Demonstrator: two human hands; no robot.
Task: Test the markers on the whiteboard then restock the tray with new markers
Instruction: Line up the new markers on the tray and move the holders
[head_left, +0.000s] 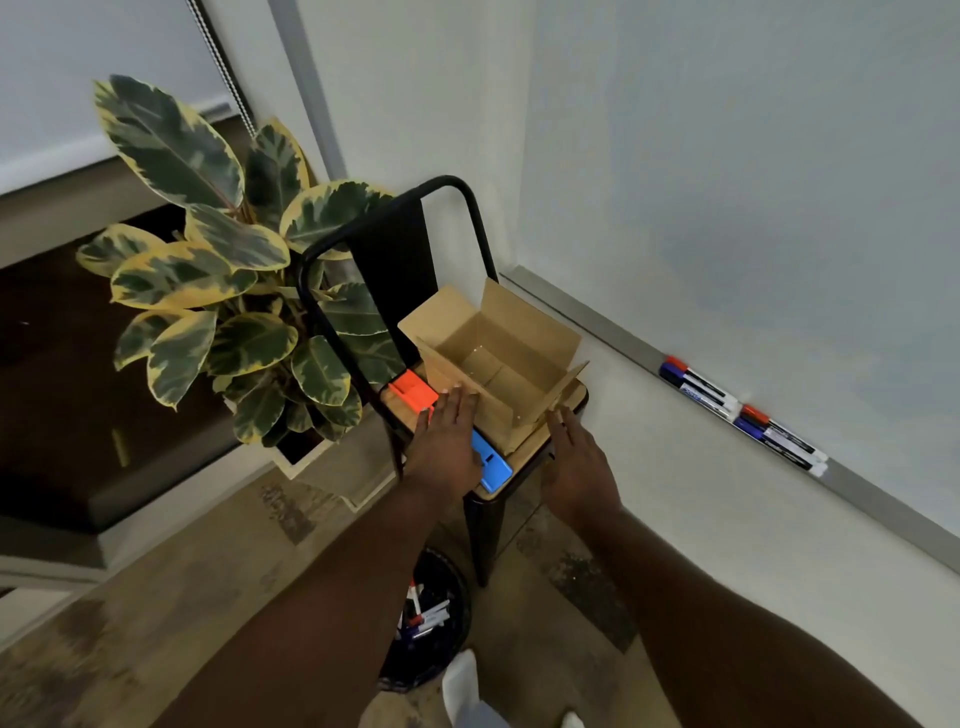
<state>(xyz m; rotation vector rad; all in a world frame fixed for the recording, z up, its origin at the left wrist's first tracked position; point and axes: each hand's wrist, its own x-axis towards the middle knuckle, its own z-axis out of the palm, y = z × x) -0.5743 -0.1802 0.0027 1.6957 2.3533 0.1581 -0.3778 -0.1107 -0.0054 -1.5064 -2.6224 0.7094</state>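
Both hands' fingers (460, 402) lie straight against the cardboard box (498, 358): restock looks done, clear-up beginning.
Left hand (447, 436) presses the near wall, right hand (576, 457) is at the drooping flap, neither gripping. Box looks empty on the chair (395, 249); markers (701, 389) sit in the whiteboard tray (852, 480), well right. Next call: clasp both sides, lift clear of chair back and plant (208, 260); bin (447, 649) underfoot.

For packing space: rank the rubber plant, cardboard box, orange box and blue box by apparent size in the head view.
1. rubber plant
2. cardboard box
3. orange box and blue box: look alike; the left hand hides part of the blue one, so unranked.
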